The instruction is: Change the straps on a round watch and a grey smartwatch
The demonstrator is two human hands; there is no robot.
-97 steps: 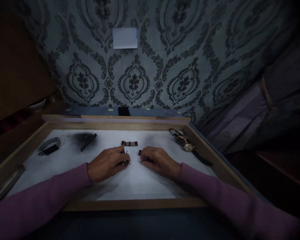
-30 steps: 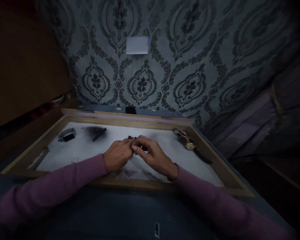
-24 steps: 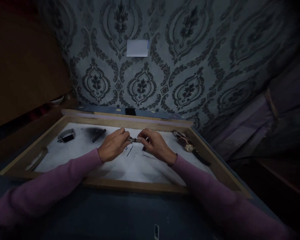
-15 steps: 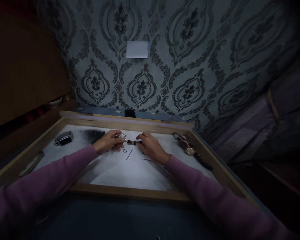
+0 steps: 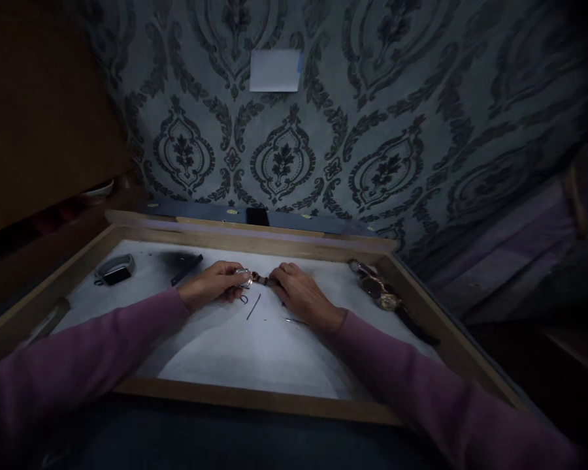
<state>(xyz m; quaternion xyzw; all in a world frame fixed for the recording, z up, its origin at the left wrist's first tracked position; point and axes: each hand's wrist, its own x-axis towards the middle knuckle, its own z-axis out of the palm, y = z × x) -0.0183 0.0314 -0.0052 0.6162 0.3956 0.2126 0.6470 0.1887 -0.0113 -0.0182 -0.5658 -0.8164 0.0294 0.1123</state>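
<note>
My left hand (image 5: 213, 283) has its fingers closed around a round, silvery watch case (image 5: 244, 278) just above the white sheet. My right hand (image 5: 301, 294) pinches a dark leather watch strap (image 5: 261, 279), whose near end meets or nearly touches the case's right side; whether the two are joined I cannot tell. Below them on the sheet lie a thin black stick (image 5: 253, 307) and a small black ring (image 5: 244, 299). A slim metal tool (image 5: 294, 320) rests under my right wrist.
A wooden-rimmed tray (image 5: 255, 399) surrounds the white sheet. At its left are a smartwatch (image 5: 116, 272) and a dark bar-shaped object (image 5: 188, 269). Several wristwatches (image 5: 387, 300) lie along the right side. Behind the rim sits a black phone-like object (image 5: 257, 216), before the patterned wall.
The watch case has come closer to the strap, closing the small gap between them. My right hand still grips the strap. The whole view has shifted slightly.
</note>
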